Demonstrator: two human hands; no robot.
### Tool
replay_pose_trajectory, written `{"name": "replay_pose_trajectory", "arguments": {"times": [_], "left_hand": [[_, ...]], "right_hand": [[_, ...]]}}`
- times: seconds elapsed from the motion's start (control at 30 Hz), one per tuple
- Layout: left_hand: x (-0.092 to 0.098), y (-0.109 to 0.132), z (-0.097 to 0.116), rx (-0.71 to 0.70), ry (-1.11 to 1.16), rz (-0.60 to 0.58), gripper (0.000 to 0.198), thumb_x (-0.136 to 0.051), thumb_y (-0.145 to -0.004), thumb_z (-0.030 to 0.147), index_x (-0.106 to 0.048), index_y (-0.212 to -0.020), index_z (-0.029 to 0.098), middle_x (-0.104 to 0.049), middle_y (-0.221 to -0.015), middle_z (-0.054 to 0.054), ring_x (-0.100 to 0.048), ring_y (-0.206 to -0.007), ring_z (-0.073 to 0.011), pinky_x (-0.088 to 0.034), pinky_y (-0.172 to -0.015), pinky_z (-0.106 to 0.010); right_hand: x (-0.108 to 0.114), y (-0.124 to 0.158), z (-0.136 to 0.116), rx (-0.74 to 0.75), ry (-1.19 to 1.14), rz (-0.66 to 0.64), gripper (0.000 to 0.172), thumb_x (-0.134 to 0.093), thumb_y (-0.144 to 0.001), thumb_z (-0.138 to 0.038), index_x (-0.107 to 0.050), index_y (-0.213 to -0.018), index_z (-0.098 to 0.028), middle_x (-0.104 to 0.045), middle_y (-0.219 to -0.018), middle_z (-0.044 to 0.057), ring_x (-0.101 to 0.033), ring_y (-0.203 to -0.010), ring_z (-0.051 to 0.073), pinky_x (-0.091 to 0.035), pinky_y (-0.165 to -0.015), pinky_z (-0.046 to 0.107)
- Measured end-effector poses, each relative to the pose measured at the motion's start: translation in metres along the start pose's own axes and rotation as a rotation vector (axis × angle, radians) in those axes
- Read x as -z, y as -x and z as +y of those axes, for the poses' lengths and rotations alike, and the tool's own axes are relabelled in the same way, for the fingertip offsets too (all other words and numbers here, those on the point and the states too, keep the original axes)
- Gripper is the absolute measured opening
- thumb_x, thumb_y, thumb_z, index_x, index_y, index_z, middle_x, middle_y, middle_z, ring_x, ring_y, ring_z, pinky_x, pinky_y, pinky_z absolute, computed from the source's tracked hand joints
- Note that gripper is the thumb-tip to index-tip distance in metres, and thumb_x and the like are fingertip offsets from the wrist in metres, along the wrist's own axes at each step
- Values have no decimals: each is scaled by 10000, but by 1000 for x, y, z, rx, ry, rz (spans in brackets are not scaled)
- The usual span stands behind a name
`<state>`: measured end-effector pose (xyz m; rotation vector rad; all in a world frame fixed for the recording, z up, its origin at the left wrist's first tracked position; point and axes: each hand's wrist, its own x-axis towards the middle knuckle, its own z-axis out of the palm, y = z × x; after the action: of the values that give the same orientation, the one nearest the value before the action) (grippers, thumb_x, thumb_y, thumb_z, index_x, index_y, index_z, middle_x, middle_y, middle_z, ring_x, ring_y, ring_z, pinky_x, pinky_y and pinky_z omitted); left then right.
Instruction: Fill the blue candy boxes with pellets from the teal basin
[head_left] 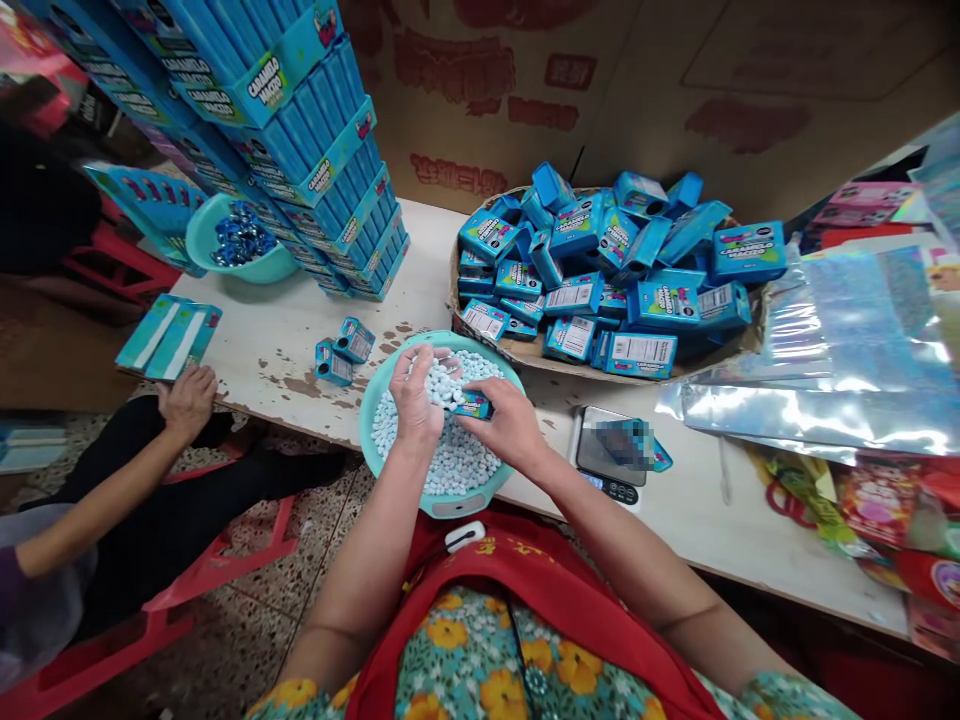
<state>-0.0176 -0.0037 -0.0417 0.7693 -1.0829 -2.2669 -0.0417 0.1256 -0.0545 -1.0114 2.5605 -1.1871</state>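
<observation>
Holding a small blue cardboard candy box [472, 405], the right hand [508, 425] had its fingers closed around it just above the round teal plastic bowl [375, 400]. The box lay nearly level, its long axis running left to right, one end pointing toward the left hand [417, 400]. That hand was cupped with its fingers curled around a clutch of small pale blue-white candy pellets [450, 465], the same pellets that filled the bowl.

Behind the bowl, a shallow woven basket [454, 300] held a loose heap of the same blue boxes, lying at all angles. Two more stood apart on the scuffed white tabletop [285, 340] just left of the bowl. A stack of blue display cartons [322, 170] rose at the far left, beside a second teal bowl [199, 240] holding dark blue wrapped pieces. A small digital scale [600, 465] sat right of the near bowl. Another person's hand [187, 400] rested on the table edge.
</observation>
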Motion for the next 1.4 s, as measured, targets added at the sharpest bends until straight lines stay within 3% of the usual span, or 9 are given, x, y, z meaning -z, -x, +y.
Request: {"name": "replay_pose_trajectory", "arguments": {"times": [0.2, 0.5, 0.77, 1.03, 1.4], "left_hand": [[-7, -7, 0, -95, -67, 32, 252, -689, -739, 356, -531, -743, 160, -580, -682, 18, -527, -495, -81, -465, -532, -232], [-13, -12, 3, -82, -104, 52, 293, -684, -748, 389, -513, -690, 158, -552, -639, 21, -520, -479, -88, -435, -476, -219], [-18, -10, 7, -137, -131, 45, 312, -658, -777, 396, -476, -657, 172, -475, -513, 52, -508, -476, -94, -452, -522, -226], [-20, -8, 3, -199, -180, 6, 259, -636, -798, 354, -493, -682, 171, -500, -521, 49, -503, -470, -93, -437, -522, -223], [-20, -7, 12, -220, -223, 50, 274, -641, -789, 382, -492, -692, 174, -501, -536, 49, -519, -487, -95, -450, -542, -228]], "right_hand": [[5, -9, -1, 1, -21, 9, 351, -769, -734, -309, -648, -1041, -190, -672, -991, 75, -588, -953, 270, -451, -849, 403], [4, -15, 1, -20, -40, 11, 362, -794, -715, -313, -652, -1033, -213, -678, -975, 54, -599, -947, 265, -442, -838, 386], [6, -16, -3, -25, -98, 38, 342, -790, -705, -276, -649, -1011, -217, -680, -962, 45, -601, -944, 258, -444, -839, 386], [3, -16, -6, -14, -118, 64, 330, -780, -714, -274, -642, -1009, -218, -678, -954, 44, -597, -934, 253, -439, -832, 384], [2, -20, -10, -26, -151, 80, 342, -789, -696, -233, -647, -1006, -218, -685, -950, 35, -608, -927, 248, -443, -825, 380]]}}
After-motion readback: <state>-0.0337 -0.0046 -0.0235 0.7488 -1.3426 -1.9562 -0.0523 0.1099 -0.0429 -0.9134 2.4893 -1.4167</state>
